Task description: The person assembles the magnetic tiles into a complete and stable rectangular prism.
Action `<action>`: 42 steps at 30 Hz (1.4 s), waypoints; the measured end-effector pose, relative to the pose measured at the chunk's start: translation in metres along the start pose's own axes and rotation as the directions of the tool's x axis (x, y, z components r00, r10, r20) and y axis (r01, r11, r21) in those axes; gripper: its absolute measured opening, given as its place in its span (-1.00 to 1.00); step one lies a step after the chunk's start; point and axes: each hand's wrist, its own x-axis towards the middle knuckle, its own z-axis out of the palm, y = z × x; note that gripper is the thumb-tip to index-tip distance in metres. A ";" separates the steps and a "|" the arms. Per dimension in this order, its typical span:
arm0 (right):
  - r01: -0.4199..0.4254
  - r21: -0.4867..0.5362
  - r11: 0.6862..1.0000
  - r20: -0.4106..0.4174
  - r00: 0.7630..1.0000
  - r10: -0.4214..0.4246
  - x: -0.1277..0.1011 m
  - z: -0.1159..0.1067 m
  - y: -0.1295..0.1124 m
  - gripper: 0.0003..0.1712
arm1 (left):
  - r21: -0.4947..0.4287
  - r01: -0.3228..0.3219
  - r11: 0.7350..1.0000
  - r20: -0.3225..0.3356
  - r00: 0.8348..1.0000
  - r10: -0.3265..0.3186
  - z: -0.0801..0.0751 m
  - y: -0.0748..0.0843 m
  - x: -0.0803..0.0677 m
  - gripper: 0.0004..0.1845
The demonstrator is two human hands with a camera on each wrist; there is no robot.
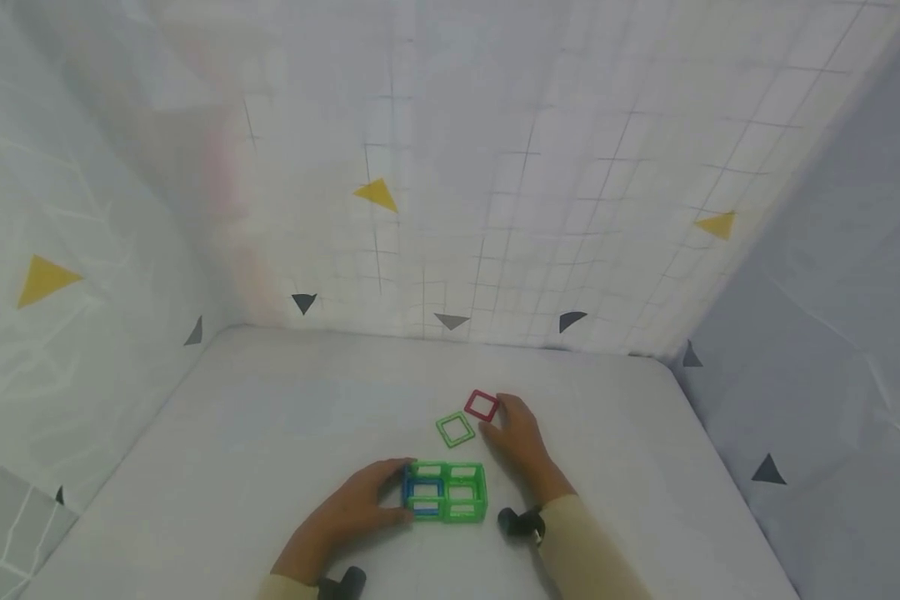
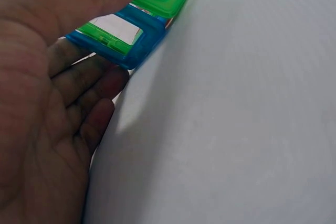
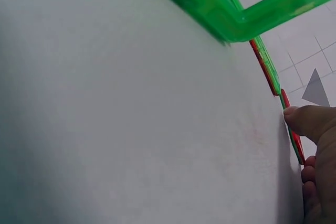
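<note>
A flat block of green and blue square frame tiles (image 1: 445, 492) lies near the table's front edge. My left hand (image 1: 395, 492) grips its left end, with the thumb on the far side and the fingers at the near blue corner (image 2: 142, 45). Beyond the block lie a loose green square (image 1: 455, 430) and a red square (image 1: 482, 406), both flat on the table. My right hand (image 1: 498, 414) is at the red square's right corner. In the right wrist view its thumb tip (image 3: 304, 121) presses the red edge (image 3: 265, 69), with curled fingers just below.
The white table (image 1: 270, 417) is closed in by white sheeting with yellow and grey triangles on the back and both sides. A green frame corner (image 3: 236, 22) fills the top of the right wrist view. Black wrist mounts (image 1: 521, 523) sit by both sleeves.
</note>
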 end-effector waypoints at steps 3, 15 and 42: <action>-0.007 -0.001 1.000 -0.005 1.000 0.007 0.003 0.001 -0.001 -0.18 | -0.011 -0.012 1.000 0.000 1.000 0.012 -0.002 0.001 -0.001 -0.10; 0.001 0.023 1.000 -0.046 0.999 0.000 0.002 0.001 -0.005 -0.26 | 0.010 -0.027 1.000 -0.013 1.000 0.028 -0.002 0.003 -0.001 -0.08; 0.117 0.075 0.990 -0.088 0.990 -0.110 -0.020 -0.002 0.000 -0.33 | 0.004 -0.015 1.000 -0.013 1.000 0.015 -0.002 0.002 -0.001 -0.09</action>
